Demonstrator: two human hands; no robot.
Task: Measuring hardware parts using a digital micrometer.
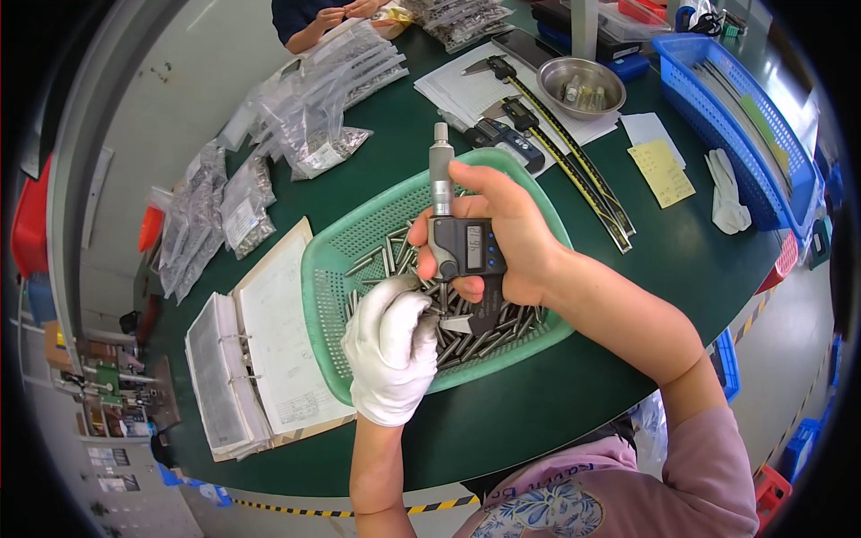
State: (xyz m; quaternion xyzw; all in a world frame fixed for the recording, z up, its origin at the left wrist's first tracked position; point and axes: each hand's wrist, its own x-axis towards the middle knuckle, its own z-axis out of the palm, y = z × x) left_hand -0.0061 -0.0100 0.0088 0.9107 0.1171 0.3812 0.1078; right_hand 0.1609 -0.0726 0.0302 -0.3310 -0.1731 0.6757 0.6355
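My bare right hand is closed around a digital micrometer, its thumb up at the grey thimble and its fingers behind the display. My left hand, in a white glove, is closed with its fingertips beside the micrometer's jaws. What those fingertips pinch is hidden. Both hands are over a green perforated plastic basket. Many short metal pins lie loose in the basket, below the micrometer.
Left of the basket lies an open ring binder. Bags of metal parts are piled beyond. Two calipers, a metal bowl, a yellow note, a white glove and a blue basket sit right. Another person's hands are across the table.
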